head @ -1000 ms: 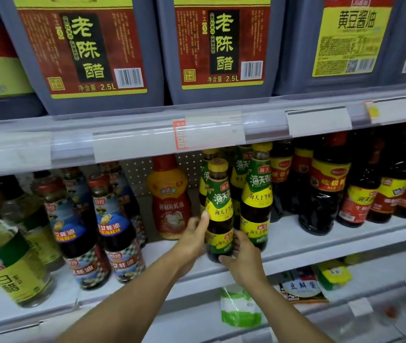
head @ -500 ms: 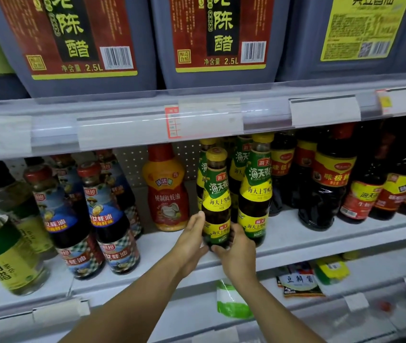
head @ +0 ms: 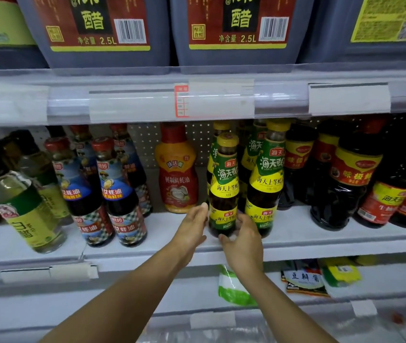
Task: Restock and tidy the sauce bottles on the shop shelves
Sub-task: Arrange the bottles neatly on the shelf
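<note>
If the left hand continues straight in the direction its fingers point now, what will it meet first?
Probably the orange squeeze bottle standing further back on the shelf. The left hand points up and inward beside the green-labelled bottle, though depth is hard to judge.

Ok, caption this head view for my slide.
Both hands, left hand and right hand, set a green-labelled sauce bottle on the shelf.
</note>
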`<state>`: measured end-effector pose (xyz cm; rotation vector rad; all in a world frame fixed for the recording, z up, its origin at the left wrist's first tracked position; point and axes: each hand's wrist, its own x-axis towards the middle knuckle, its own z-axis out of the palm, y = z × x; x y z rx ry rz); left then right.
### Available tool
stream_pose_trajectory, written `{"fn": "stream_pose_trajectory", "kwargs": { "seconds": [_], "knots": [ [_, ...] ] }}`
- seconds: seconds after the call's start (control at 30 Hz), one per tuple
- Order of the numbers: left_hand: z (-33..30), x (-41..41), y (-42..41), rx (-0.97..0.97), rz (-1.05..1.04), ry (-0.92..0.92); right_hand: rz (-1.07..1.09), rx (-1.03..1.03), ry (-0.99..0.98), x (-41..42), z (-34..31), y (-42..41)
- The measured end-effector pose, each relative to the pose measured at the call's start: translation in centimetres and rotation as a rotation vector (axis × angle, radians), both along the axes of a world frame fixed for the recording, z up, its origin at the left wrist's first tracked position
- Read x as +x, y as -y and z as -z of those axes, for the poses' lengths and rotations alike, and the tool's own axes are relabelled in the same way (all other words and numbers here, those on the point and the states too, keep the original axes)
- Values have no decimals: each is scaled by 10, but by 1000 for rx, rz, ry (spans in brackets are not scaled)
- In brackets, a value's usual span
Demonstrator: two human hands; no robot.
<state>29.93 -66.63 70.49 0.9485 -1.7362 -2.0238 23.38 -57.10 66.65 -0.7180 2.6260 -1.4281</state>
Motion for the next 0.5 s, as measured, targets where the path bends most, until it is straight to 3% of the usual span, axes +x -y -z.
{"fn": "stream_pose_trajectory", "kwargs": {
  "seconds": [0.17, 0.5],
  "knots": [
    [8, 10, -11, -214, -254, 50, -153, 33, -48, 13, -7, -18],
    [33, 84, -41, -209, -442, 133, -473, 112, 33, 54, 23, -25]
  ]
}}
